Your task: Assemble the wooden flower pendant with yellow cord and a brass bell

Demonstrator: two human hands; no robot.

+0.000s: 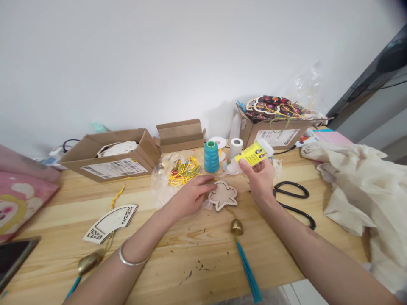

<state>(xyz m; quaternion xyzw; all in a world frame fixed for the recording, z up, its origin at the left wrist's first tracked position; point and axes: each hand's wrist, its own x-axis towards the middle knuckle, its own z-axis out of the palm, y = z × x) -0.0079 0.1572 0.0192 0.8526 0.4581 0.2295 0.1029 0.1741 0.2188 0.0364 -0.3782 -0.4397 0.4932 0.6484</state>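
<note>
My right hand [261, 180] is closed round a white bottle with a yellow label [252, 155], tilted with its nozzle down to the left. A flower-shaped wooden piece [223, 195] lies on the table below the nozzle, and the fingers of my left hand [190, 195] rest at its left edge, closed together. Whether they pinch the piece is hard to see. From the piece hang a brass bell [237, 227] and a teal tassel [248, 271]. A fan-shaped wooden piece [111, 223] with another bell [89, 262] lies at the left.
Teal thread spool [211, 157], white roll [235, 147] and bag of yellow cords [184, 171] stand or lie behind my hands. Cardboard boxes [114, 167] [276, 134] line the wall. Black-handled scissors [294, 207] and cream cloth [359, 186] are on the right.
</note>
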